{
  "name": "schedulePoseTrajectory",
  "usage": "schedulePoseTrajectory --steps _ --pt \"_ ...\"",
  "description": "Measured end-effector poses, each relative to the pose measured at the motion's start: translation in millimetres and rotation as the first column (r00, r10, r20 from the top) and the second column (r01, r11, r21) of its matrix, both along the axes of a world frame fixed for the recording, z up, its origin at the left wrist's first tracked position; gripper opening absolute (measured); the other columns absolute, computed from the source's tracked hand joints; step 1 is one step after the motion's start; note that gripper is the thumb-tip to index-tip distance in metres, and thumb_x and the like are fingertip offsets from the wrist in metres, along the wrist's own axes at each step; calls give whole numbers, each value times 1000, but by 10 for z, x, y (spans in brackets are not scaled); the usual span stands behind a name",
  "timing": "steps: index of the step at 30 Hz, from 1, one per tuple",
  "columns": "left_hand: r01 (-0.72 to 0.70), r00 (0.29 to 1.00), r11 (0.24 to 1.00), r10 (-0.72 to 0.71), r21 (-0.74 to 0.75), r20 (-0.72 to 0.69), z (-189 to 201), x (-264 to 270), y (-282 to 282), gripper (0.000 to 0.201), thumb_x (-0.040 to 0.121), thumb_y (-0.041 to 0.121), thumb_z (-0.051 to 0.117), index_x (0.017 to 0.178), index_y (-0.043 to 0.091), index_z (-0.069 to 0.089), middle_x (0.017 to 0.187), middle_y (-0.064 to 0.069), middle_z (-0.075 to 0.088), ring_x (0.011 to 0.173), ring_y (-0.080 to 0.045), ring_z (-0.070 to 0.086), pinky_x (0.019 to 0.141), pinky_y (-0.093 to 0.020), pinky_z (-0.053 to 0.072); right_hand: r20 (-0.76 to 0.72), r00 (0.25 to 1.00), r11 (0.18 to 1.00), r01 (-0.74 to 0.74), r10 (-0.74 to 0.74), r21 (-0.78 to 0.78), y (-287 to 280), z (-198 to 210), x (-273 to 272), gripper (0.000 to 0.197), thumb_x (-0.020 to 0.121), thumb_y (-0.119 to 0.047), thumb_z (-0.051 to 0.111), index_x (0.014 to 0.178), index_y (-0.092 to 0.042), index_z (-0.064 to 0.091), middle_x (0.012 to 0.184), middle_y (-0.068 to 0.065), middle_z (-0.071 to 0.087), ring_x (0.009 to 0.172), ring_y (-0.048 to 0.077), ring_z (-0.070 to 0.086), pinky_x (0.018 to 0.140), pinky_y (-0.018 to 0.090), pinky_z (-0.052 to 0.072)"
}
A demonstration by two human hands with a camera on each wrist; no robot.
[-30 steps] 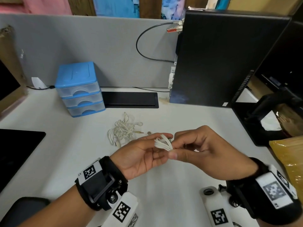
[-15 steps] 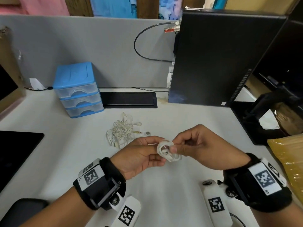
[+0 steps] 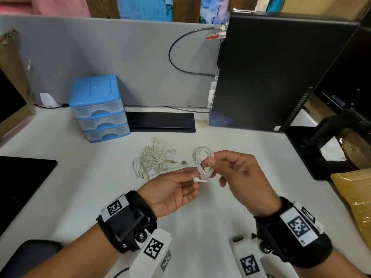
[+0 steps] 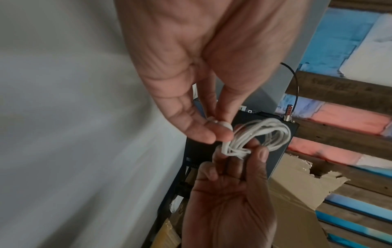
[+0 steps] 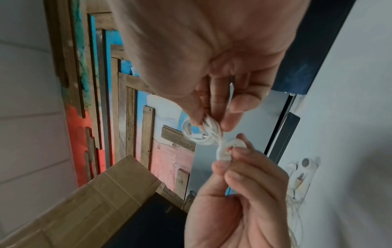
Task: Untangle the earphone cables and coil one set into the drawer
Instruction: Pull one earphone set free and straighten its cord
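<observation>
Standing taller than half second before, white coiled earphone set (image 3: 203, 161) had opened from squashed bundle into loop, long axis running toward desk's (image 3: 60, 187) far edge, above desk middle. Right hand (image 3: 239, 177) pinched loop between thumb and curled fingers; left hand (image 3: 170, 187) pinched earbud (image 3: 197, 179) at loop's near end. Two sets counted: one held, one tangled heap (image 3: 152, 159) lying just left. One drawer unit (image 3: 98, 108), three drawers, all closed, far-left.

Coil opened out between the hands

The coiled white earphone cable (image 3: 203, 161), earlier a tight bundle, now stands as a taller loop right of the tangled earphones (image 3: 152, 158); the left hand (image 3: 170, 190) has drawn one earbud (image 3: 197, 179) below it.
</observation>
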State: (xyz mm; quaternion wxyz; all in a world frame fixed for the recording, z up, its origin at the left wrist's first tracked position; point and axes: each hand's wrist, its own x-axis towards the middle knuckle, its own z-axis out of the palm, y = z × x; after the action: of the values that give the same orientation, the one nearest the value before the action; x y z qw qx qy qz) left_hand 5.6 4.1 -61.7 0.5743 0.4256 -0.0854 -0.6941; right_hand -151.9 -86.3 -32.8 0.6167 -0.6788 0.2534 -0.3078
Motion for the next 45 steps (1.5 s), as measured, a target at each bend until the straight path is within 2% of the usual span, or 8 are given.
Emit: schedulePoseTrajectory --steps 6,11,16,23,26,30,41,45 --pt "37 999 999 -38 -38 -15 37 -26 22 13 79 7 64 76 9 77 72 -5 65 55 -9 60 56 -22 57 30 977 978 -210 210 3 5 45 -24 15 91 -13 65 88 0 72 82 3 74 72 9 63 63 19 46" --pt "83 996 995 -81 -54 42 -25 -18 40 14 75 5 72 89 4 72 75 -9 66 61 -13 65 57 -23 57 -182 933 927 -341 312 -157 38 80 -78 10 89 -21 70 89 -14 77 94 2 61 84 22 58 76 41 45" --pt "143 975 989 -136 -25 175 -79 -22 48 36 69 5 71 104 -3 70 91 -17 66 73 -20 65 67 -27 58 -411 847 875 -443 337 -196 45 117 -113 9 88 -25 71 89 -21 79 86 -2 54 80 3 50 72 20 37" --pt "44 987 996 -30 -82 159 -37 -19 -2 49 80 37 69 113 1 68 99 -13 70 85 -20 68 81 -30 58 -454 890 934 -193 38 -300 -26 12 -82 16 87 -29 73 73 -21 74 66 -10 52 57 6 46 60 23 40" --pt "73 971 979 -26 -190 239 8 -9 30 35 75 12 77 110 6 72 101 -13 72 91 -21 70 85 -30 57 -422 906 934 -140 -14 -329 -32 19 -85 15 87 -28 73 73 -22 75 65 -16 56 56 3 49 57 15 39" --pt "72 919 970 26 -231 394 4 7 45 46 69 -13 73 110 8 72 103 -16 73 92 -21 71 81 -29 58 -402 915 935 -118 -28 -334 -36 9 -77 13 87 -27 73 75 -23 76 72 -10 60 62 6 54 60 15 40" --pt "34 880 948 121 -315 460 -20 30 16 19 75 7 67 93 10 75 98 -13 72 91 -26 71 81 -32 57 -322 942 961 -172 96 -216 -8 -2 -44 13 93 -16 65 84 -13 75 71 -12 64 68 8 54 61 15 45" --pt "37 887 944 120 -327 445 -14 49 15 17 77 10 66 93 11 73 95 -11 73 91 -23 70 83 -32 56 -258 963 972 -131 78 -196 11 15 -28 15 93 -15 64 84 -12 74 73 6 68 67 13 54 59 26 46"
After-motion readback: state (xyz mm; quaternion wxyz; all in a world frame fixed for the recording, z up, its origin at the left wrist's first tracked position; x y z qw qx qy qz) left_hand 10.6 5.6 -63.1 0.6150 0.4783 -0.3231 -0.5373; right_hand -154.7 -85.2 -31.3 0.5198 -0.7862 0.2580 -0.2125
